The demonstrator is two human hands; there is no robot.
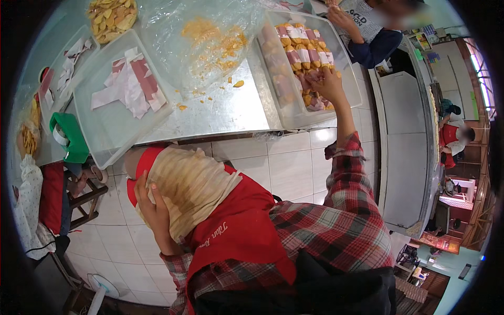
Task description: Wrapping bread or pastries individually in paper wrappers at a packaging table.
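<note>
My right hand (330, 86) reaches into a clear plastic bin (351, 84) on the right of the table. The bin holds rows of yellow chip bundles (302, 56) with white and maroon paper bands. My fingertips touch bundles in the nearer rows; whether they grip one is hidden. My left hand (155, 208) rests with fingers apart on my lap, at the edge of a stained cream cloth (185, 177) over my red apron (244, 220). Left on the table, a shallow clear tray (88, 132) contains loose paper strips (132, 84).
Crumbs and chip pieces lie on a clear plastic sheet (165, 51) and the metal tabletop (236, 110). A green tape dispenser (71, 138) sits beside the tray. Behind it are a bag of chips (112, 19) and another paper-strip tray (88, 47). A co-worker (366, 31) sits across, beyond the bin.
</note>
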